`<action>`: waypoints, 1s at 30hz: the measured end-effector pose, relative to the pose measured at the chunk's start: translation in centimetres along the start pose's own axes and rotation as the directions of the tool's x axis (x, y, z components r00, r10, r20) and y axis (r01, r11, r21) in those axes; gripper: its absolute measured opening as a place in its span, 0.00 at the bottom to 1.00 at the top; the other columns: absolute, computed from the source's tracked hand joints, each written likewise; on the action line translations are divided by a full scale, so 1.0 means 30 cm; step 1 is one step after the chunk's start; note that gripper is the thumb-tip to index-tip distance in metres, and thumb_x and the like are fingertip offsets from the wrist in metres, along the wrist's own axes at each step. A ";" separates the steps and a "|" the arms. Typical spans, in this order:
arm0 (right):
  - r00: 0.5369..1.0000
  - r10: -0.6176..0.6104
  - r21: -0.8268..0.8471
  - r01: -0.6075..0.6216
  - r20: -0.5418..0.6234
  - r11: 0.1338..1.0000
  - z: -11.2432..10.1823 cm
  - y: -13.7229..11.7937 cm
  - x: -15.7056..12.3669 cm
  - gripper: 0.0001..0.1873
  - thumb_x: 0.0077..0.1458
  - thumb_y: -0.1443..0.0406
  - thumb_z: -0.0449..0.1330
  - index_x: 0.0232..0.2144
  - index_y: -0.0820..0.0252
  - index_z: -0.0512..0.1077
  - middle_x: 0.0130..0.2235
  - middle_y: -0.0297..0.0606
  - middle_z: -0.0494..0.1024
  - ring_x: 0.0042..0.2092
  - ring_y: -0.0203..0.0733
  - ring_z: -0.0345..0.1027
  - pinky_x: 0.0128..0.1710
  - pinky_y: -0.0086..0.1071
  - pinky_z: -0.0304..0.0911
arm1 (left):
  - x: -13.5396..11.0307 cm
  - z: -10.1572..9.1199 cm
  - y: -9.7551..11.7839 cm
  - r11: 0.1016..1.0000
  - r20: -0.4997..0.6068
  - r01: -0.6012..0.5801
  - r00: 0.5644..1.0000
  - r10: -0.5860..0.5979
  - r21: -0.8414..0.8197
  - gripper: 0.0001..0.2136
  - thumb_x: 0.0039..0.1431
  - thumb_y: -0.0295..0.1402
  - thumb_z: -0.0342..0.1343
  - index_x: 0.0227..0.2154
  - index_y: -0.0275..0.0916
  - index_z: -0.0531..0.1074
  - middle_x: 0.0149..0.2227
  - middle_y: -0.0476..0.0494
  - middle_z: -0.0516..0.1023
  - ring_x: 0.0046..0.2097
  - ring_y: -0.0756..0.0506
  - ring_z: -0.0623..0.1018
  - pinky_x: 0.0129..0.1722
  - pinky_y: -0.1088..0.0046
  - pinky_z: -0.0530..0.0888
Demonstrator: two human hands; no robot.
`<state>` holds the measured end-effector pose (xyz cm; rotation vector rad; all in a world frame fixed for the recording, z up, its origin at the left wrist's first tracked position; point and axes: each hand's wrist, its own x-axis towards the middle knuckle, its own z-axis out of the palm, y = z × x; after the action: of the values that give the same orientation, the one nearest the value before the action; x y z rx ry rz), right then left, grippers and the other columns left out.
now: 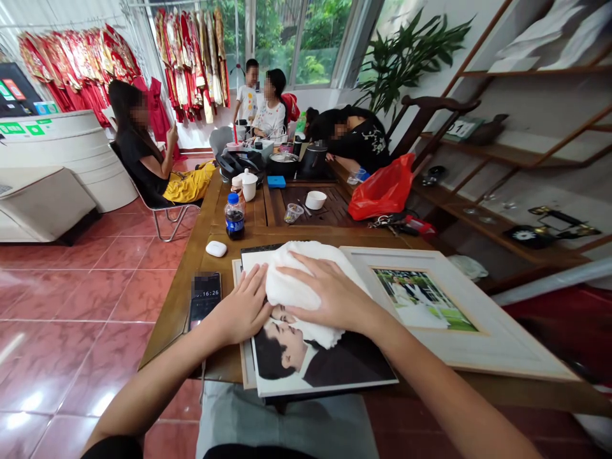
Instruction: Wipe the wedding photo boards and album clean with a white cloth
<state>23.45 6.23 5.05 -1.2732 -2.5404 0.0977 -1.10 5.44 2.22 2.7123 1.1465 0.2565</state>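
Observation:
A wedding photo album or panel [329, 373] lies near the table's front edge, its glossy top showing a dark-haired head and a dark suit. Spread over its upper part is a bunched white cloth [315, 252]. My right hand [320, 290] rests on this cloth, fingers apart and curved over it, gripping it against the picture. Flat on the picture's left side lies my left hand [248, 306], fingers stretched out, its tips at the cloth's edge. The cloth and my hands hide much of the picture. Underneath, a pale wooden frame edge shows at the left.
A framed wedding photo [425, 303] lies to the right. A phone [205, 296], a white earbud case [217, 248] and a cola bottle [234, 217] are at the left. Farther back are a white bowl [315, 200], a red plastic bag [385, 191] and several people around the table.

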 end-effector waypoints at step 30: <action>0.985 0.167 -0.015 -0.166 0.033 0.986 -0.010 0.146 0.103 0.34 0.61 0.45 0.55 0.65 0.48 0.62 0.71 0.45 0.55 0.70 0.58 0.50 0.63 0.59 0.54 | 0.001 0.000 0.011 0.999 -0.005 0.040 0.999 -0.039 0.023 0.28 0.75 0.43 0.35 0.70 0.31 0.49 0.73 0.29 0.45 0.74 0.36 0.43 0.71 0.50 0.51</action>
<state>25.16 11.31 5.22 -1.4997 -2.4621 0.1408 -0.84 5.23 2.32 2.7071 1.2103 0.2458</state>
